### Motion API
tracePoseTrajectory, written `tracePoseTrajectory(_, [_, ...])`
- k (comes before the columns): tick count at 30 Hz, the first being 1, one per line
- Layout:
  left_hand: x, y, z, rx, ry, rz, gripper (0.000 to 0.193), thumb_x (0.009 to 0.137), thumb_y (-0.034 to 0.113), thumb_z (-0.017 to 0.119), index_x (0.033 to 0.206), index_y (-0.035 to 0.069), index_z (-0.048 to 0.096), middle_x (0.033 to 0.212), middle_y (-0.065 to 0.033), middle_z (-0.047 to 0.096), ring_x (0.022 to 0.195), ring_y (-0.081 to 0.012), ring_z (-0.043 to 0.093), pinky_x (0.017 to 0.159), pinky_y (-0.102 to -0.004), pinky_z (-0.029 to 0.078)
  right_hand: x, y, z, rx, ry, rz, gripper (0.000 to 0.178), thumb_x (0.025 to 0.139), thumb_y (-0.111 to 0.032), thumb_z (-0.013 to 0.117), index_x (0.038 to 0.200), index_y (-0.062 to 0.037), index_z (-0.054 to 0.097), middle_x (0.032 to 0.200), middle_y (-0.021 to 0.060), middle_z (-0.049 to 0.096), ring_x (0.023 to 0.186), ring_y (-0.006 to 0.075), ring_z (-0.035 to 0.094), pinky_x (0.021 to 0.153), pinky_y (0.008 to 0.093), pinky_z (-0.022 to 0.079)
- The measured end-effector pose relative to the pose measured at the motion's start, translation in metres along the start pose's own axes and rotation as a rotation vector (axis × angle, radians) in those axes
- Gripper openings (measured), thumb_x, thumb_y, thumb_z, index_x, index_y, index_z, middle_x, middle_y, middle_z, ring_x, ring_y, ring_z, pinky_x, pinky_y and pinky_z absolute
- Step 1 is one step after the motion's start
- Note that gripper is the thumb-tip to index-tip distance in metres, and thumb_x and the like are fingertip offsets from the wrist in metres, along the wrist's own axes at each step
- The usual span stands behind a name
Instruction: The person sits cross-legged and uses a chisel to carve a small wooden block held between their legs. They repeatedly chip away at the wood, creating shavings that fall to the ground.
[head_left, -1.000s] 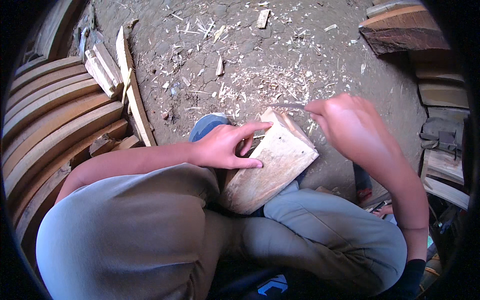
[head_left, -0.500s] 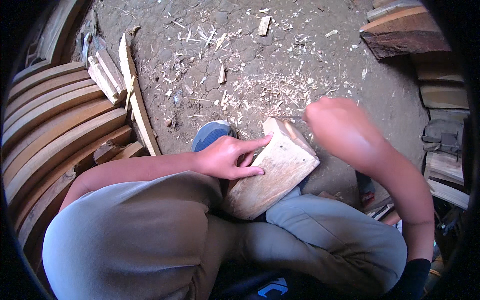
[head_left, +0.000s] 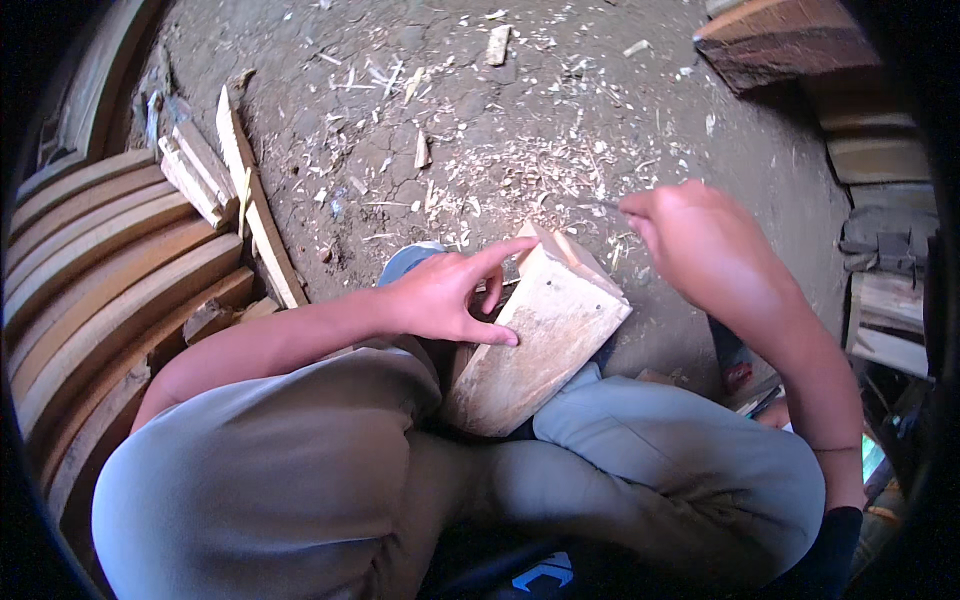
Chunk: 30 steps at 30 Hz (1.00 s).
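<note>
A pale wooden block (head_left: 540,340) stands tilted between my knees, with two small dark holes near its far end and a cut notch at that end. My left hand (head_left: 455,295) grips its left edge: the thumb presses on the broad face, the index finger reaches to the far corner, and the other fingers curl beside the edge. My right hand (head_left: 700,235) is closed around a thin metal tool (head_left: 608,206). Only a short, blurred, narrow part of it shows, pointing left, apart from the block; its handle is hidden in the fist.
Curved wooden pieces (head_left: 130,240) are stacked on the left, beside a long pointed strip (head_left: 255,200) and some offcuts (head_left: 195,175). Shavings (head_left: 530,165) litter the earthen floor ahead. More timber (head_left: 785,45) is piled at the far right.
My right hand has moved right, drawing the thin tool away from the block's notched end. My left hand keeps its hold. The whole view has shifted slightly.
</note>
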<state>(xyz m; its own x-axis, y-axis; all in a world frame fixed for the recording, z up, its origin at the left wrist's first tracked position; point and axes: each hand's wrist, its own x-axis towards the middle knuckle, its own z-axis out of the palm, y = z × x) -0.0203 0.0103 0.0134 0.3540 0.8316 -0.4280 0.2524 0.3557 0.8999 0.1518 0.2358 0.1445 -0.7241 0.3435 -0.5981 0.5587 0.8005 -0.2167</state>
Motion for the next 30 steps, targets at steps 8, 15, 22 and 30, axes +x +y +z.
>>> tracePoseTrajectory(8, [0.040,0.003,-0.027,0.034,-0.264,-0.148,0.142,0.061,0.049,0.099,0.166,0.010,0.012,0.080,-0.0082,0.067,0.076,-0.0210,0.066,0.069,-0.0364,0.051,-0.040,0.040,0.037,0.372,0.209,0.162,0.027,0.098,-0.022,0.063,0.116,-0.0086,0.076,0.104,0.0195,0.074,0.098,0.0410,0.071,0.089,0.0498,0.055])
tracePoseTrajectory(15, [0.028,0.001,-0.016,0.132,-0.208,-0.215,0.133,0.064,0.063,0.091,0.163,0.007,0.021,0.078,-0.0107,0.066,0.073,-0.0238,0.065,0.070,-0.0360,0.049,-0.035,0.035,0.050,0.398,0.047,0.223,0.024,0.098,-0.022,0.063,0.113,-0.0093,0.076,0.106,0.0201,0.074,0.100,0.0404,0.070,0.091,0.0493,0.055])
tracePoseTrajectory(22, [-0.007,-0.005,0.008,-0.097,-0.037,-0.136,0.105,0.084,0.041,0.086,0.167,0.017,0.025,0.074,-0.0025,0.058,0.064,-0.0107,0.052,0.062,-0.0306,0.046,-0.012,0.031,0.061,0.367,-0.086,0.095,0.023,0.098,-0.018,0.061,0.112,-0.0101,0.078,0.104,0.0189,0.075,0.100,0.0386,0.071,0.091,0.0478,0.056])
tracePoseTrajectory(30, [-0.010,-0.012,0.012,-0.164,-0.042,-0.101,0.102,0.089,0.035,0.083,0.167,0.016,0.021,0.073,0.0007,0.054,0.066,-0.0051,0.046,0.062,-0.0261,0.044,0.018,0.030,0.046,0.146,-0.162,-0.033,0.014,0.087,-0.008,0.064,0.092,-0.0032,0.076,0.092,0.0230,0.073,0.091,0.0402,0.072,0.082,0.0494,0.057])
